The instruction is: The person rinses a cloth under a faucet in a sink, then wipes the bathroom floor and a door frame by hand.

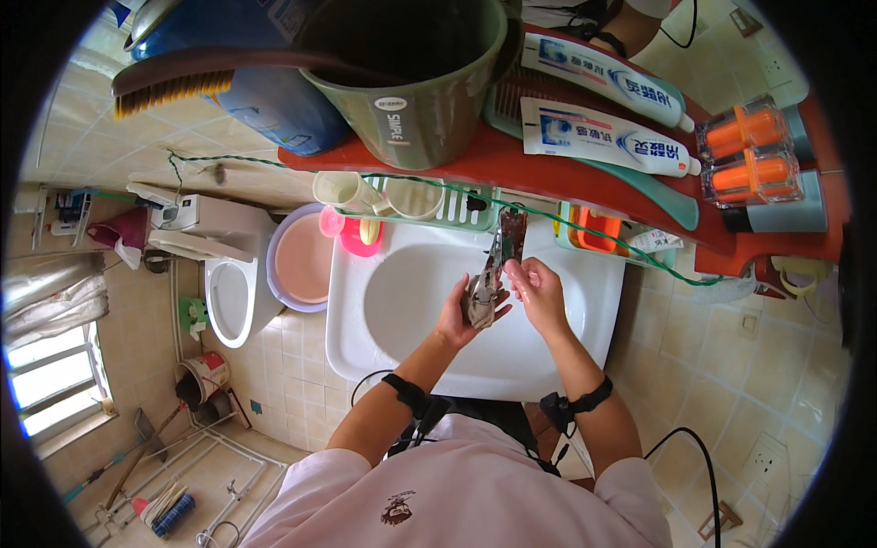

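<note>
Over the white washbasin (411,308), my left hand (458,315) is closed around a grey-brown, wet-looking cloth or sponge-like item (482,308); its exact kind is unclear. Just above it is the basin's metal faucet (499,253), partly hidden by the hands. My right hand (538,291) is raised beside the faucet, to the right of my left hand, with its fingers curled and looking wet. I cannot tell whether it holds something small. A pink soap dish (357,245) with a yellowish piece of soap (370,231) sits at the basin's upper left corner.
A red shelf (452,164) overhangs the basin, bearing a green cup (411,116), a brush (205,72), toothpaste tubes (610,144) and combs. Below it run a green cord (534,209) and a green rack (473,212) with mugs. A basin of water (301,257) and toilet (236,294) stand left.
</note>
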{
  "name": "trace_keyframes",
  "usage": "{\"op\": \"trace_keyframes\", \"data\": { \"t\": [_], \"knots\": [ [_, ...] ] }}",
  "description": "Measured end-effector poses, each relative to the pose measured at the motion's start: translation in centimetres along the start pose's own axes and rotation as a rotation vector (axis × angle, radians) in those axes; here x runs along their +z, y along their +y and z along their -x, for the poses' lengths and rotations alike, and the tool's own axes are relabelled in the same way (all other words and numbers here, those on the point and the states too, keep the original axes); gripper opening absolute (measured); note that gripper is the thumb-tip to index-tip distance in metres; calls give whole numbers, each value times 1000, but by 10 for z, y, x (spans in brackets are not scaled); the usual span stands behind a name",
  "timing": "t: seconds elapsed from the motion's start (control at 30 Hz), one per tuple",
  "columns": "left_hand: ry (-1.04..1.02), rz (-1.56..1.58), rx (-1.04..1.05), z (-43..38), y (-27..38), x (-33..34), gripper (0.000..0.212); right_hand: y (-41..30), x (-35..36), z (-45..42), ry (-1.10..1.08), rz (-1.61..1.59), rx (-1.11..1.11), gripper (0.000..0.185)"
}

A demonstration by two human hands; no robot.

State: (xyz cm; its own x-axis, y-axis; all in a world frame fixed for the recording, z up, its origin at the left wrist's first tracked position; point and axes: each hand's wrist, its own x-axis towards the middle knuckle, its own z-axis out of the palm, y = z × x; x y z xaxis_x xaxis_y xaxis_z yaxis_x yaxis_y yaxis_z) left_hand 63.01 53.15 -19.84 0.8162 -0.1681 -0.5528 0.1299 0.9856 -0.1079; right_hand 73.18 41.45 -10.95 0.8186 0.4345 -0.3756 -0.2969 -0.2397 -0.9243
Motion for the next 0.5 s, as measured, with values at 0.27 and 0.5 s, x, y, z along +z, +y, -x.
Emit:
{"op": "trace_keyframes", "data": {
  "t": [0.27, 0.5],
  "knots": [
    [38, -88, 103, -12, -18, -33, 37, 86, 22, 37, 97, 614, -327, 62],
    [-16, 120, -79, 7, -31, -27, 51, 111, 33, 54, -13, 481, -381, 50]
  ]
}}
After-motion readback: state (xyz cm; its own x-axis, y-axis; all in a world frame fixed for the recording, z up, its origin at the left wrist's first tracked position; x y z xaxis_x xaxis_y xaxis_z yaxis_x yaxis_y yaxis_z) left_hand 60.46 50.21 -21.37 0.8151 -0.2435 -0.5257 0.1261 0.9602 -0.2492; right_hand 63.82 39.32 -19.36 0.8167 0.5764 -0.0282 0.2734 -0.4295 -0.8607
